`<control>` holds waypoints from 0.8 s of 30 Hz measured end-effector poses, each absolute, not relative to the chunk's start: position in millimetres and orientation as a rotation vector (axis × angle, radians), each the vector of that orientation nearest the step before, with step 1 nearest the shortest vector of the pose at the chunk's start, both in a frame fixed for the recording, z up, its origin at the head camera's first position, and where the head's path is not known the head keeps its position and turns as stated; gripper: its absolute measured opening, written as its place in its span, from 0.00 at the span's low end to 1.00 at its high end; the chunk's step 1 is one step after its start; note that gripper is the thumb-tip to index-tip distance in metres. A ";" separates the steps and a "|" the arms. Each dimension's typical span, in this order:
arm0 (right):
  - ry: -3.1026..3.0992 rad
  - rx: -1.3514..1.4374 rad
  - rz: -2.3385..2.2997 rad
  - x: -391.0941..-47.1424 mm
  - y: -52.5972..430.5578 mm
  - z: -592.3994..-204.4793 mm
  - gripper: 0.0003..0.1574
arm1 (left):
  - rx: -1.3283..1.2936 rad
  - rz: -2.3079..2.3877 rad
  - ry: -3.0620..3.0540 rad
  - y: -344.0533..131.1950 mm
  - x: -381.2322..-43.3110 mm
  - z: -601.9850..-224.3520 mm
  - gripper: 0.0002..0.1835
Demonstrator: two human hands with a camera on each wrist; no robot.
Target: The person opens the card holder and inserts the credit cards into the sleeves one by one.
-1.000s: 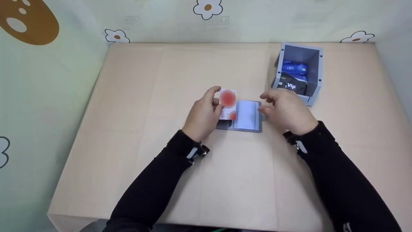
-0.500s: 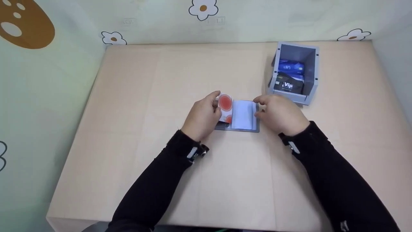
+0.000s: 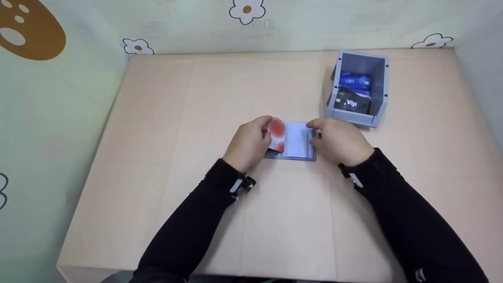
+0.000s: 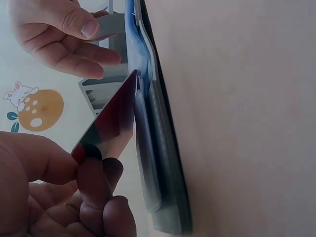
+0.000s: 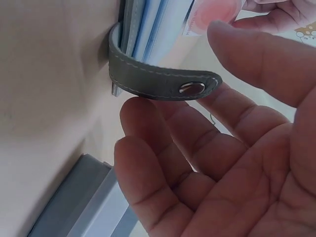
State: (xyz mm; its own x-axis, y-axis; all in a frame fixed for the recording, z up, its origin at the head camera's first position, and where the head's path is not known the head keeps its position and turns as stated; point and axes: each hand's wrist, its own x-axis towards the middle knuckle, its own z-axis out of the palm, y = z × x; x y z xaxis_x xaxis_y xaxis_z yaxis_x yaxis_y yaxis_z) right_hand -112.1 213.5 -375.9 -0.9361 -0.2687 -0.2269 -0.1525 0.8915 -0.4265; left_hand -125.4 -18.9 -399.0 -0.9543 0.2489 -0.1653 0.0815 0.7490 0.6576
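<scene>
A grey card holder (image 3: 313,155) lies spread on the table, with pale clear sleeves (image 3: 295,139) on its right side. My left hand (image 3: 248,142) pinches a white card with red circles (image 3: 276,129) above the holder's left side. In the left wrist view the card (image 4: 111,121) is tilted, its far edge at the sleeves. My right hand (image 3: 341,139) is at the holder's right edge. In the right wrist view its fingers (image 5: 148,118) touch the strap (image 5: 153,81) with a metal snap, while the thumb stands apart from it.
A grey bin (image 3: 383,84) stands at the back right, close beyond my right hand. Inside are blue cards (image 3: 355,81) and a black Vip card (image 3: 351,103). Walls bound the table (image 3: 188,102) at the back and sides.
My left hand has lowered the card toward the holder, and the card now tilts. The right hand has moved left to the holder's right edge.
</scene>
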 end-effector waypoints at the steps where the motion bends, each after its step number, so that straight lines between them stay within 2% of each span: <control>1: 2.777 -0.316 -0.590 -112.2 213.3 -376.0 0.27 | 0.259 0.997 2.705 -18.2 -125.5 -399.5 0.24; 24: 2.776 -0.353 -0.555 -111.8 209.2 -379.9 0.30 | 0.323 0.889 2.668 -16.3 -124.1 -399.9 0.26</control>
